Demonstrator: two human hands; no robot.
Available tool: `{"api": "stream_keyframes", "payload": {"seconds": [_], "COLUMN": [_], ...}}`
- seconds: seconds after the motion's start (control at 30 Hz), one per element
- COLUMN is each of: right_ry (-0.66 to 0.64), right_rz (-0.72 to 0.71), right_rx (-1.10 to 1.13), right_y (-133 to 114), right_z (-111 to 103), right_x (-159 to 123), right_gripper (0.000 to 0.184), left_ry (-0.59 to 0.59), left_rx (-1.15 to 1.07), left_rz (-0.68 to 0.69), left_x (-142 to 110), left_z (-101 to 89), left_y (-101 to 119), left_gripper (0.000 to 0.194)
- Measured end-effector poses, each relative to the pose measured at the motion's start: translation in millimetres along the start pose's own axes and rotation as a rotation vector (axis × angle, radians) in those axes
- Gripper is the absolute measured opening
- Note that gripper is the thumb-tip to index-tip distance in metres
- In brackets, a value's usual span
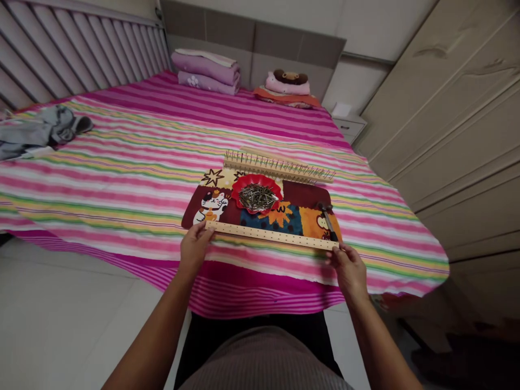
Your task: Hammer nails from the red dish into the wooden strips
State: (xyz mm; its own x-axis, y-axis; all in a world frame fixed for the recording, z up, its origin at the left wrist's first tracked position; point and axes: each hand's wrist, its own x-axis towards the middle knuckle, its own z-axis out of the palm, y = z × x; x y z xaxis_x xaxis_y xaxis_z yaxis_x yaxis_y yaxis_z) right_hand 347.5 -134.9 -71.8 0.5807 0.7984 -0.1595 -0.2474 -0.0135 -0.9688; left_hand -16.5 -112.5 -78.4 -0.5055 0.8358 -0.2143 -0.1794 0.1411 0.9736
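A long wooden strip with rows of small holes (pixel 272 235) lies across the near edge of a patterned mat (pixel 303 197). My left hand (pixel 195 244) pinches its left end between thumb and fingers, and my right hand (pixel 347 265) grips the right end. Behind the strip, a red scalloped bowl (pixel 238 197) full of metal nails (pixel 258 197) sits on the mat. Along the mat's far edge lies another wooden strip (pixel 264 169) with many nails standing up from it. A hammer (pixel 328 219) rests at the mat's right side, near my right hand.
Everything lies on a bed with a striped sheet (pixel 134 157). Grey clothing (pixel 44 130) is at the far left. Folded purple bedding (pixel 207 73) and a pink pillow (pixel 288 85) stand by the headboard (pixel 276 40). A wardrobe (pixel 450 119) and small nightstand (pixel 349 125) are on the right.
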Motion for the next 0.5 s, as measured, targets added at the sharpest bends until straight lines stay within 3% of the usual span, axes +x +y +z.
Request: {"api": "stream_keyframes", "payload": {"seconds": [0.13, 0.3, 0.5], "right_ry": [0.016, 0.008, -0.044], "right_rz": [-0.018, -0.031, -0.313], "right_rx": [-0.106, -0.295, -0.636], "right_y": [4.6, 15.7, 25.9], "right_z": [2.9, -1.2, -9.3], "right_x": [9.8, 20.9, 29.9], "right_gripper": [0.039, 0.039, 0.037], "left_ry": [0.011, -0.012, -0.071], "left_rx": [0.262, 0.346, 0.725], "left_rz": [0.174, 0.321, 0.4], "left_x": [11.7, 19.4, 27.2], "left_z": [0.9, 0.5, -5.1], "left_y": [-2.0, -5.2, -7.8], "left_gripper": [0.023, 0.016, 0.025]}}
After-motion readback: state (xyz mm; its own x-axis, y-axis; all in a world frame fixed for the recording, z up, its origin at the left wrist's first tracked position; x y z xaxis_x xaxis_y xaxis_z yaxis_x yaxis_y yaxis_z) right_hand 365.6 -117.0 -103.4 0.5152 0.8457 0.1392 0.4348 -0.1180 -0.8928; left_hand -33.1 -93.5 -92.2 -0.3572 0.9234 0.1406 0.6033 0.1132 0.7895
